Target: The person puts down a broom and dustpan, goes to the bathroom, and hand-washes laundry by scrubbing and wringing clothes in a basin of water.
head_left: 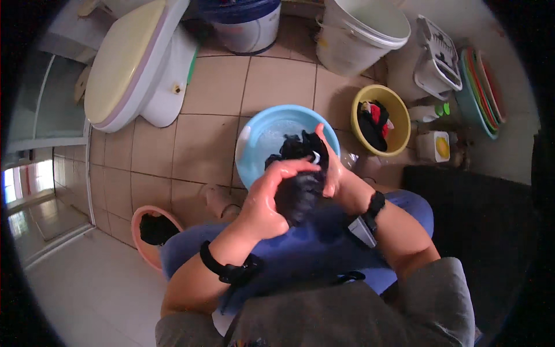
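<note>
Between my hands is a bunched black cloth (298, 194), wet-looking, lifted over the near rim of a light blue basin (248, 165). My left hand (272, 199) curls round its left side, fingers laid across the top. My right hand (330, 162) presses against its right side, with the thumb or a finger pointing up. The basin holds water with some suds, and part of the cloth hangs over it. A pale object (245, 139), perhaps soap, rests at the basin's left rim. What kind of garment the cloth is cannot be made out.
A yellow basin (399, 144) with black and red clothes stands at the right. A pink basin (139, 231) with dark cloth is at the left. Beyond are a toilet (124, 63), a white bucket (347, 52) and a blue-lidded bucket (248, 34). Stacked basins (474, 98) lean at the right wall.
</note>
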Demonstrator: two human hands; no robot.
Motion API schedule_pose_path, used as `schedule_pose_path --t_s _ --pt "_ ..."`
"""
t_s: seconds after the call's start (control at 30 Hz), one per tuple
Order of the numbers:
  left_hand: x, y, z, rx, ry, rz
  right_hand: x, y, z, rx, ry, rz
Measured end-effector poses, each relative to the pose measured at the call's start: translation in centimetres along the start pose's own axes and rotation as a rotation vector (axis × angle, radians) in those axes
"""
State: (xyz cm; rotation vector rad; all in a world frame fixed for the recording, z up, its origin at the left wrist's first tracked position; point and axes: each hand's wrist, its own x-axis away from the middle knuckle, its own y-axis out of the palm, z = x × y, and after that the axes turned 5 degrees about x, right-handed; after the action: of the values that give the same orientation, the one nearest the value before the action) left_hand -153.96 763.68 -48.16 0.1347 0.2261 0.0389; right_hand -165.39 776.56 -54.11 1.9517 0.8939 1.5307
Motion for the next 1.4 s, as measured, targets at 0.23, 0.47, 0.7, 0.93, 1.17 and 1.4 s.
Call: schedule_pose_path --t_s 0.23,0.47,0.7,0.93,1.17,1.4 --pt "0.7 -0.5 1.0 0.18 -0.024 -0.138 -0.4 1.1 0.0 -0.148 0.081 -0.094" --pt "-0.4 -1.2 2.3 0.212 -0.083 -0.105 -0.3 0.0 1.2 -0.052 0.041 -0.246" --pt "-1.8 -6.2 -2.0 0.496 -0.163 0.325 2.1 1.8 1.2 0.02 0.068 -0.32" --pt "-0.9 -9.6 -9.2 0.506 -0.707 0.564 2.5 4.3 1.4 -0.102 0.009 -0.316" --pt "1.0 -7.0 -7.6 0.644 -0.816 0.101 4.6 4.4 0.8 -0.208 -0.15 -0.437" --pt "-1.0 -7.8 -8.6 1.008 -0.502 0.294 3.9 3.9 2.0 -0.233 -0.039 -0.605"
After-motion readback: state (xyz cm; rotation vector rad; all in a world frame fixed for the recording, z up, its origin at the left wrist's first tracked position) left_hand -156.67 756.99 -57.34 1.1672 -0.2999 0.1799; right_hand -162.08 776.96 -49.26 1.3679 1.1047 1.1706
